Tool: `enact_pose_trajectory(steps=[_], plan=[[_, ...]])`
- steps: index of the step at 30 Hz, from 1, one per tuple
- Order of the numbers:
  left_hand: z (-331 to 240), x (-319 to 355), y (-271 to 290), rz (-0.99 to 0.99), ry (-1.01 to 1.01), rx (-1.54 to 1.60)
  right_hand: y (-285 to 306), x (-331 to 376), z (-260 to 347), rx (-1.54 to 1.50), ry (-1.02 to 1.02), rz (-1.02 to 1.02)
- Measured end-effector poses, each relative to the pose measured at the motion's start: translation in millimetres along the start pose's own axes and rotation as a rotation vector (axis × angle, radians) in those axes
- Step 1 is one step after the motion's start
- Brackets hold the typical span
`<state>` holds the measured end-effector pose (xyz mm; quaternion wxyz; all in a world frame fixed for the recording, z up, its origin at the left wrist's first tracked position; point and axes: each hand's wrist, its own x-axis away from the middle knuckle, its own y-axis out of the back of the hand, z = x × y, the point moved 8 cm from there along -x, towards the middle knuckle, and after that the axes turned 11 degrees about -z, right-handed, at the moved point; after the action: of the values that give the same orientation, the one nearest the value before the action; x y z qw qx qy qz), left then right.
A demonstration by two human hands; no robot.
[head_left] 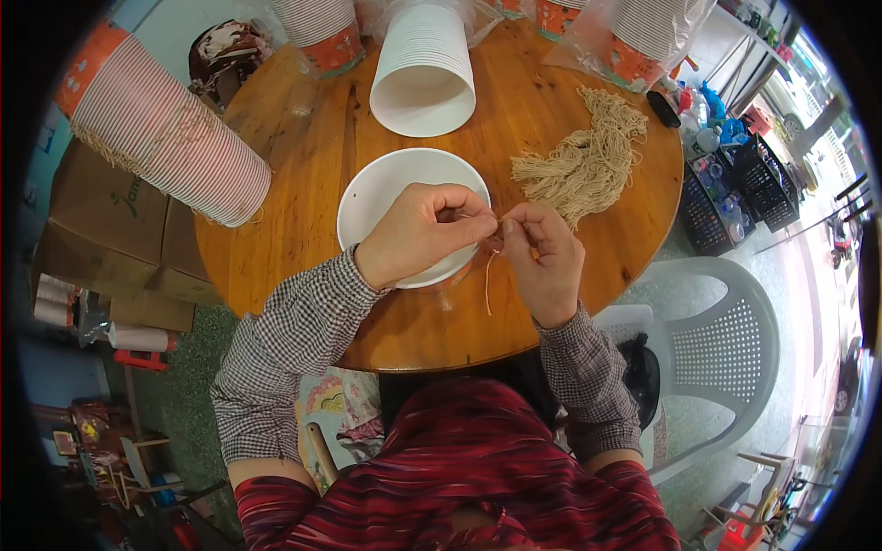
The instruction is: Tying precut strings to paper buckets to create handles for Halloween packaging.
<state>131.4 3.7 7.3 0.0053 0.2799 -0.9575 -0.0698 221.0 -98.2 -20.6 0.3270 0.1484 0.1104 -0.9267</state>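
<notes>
My left hand (424, 231) and my right hand (548, 264) meet fingertip to fingertip just right of a white round bowl (375, 188). Both pinch a thin pale string (489, 286), whose loose end dangles below the fingers over the wooden table (413, 344). The spot where the fingertips touch is small, and I cannot make out how the string runs there. My left wrist passes over the bowl's near rim. To the right of the bowl lies a loose bundle of tan strings (588, 156).
A stack of white paper tubs (423, 69) lies on its side beyond the bowl. At the left leans a tall cup stack (175, 138) with strings on it. Bagged cup stacks (636, 41) line the far edge. A grey plastic chair (721, 344) stands right, near black crates (726, 197).
</notes>
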Motion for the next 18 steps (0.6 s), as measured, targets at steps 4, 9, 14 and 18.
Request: enact_pose_trajectory(steps=[4,9,14,18], plan=[[2,-1,-1,0.025,0.022,-0.021,-4,0,3,-0.01,0.014,0.035],[8,-2,3,0.019,0.102,0.074,-6,-2,1,-0.261,-0.115,0.1],[12,-2,2,0.014,0.111,0.119,-13,0,2,-0.329,-0.161,0.172],[12,-1,3,0.011,0.101,0.104,-11,-2,4,-0.246,-0.084,0.126]])
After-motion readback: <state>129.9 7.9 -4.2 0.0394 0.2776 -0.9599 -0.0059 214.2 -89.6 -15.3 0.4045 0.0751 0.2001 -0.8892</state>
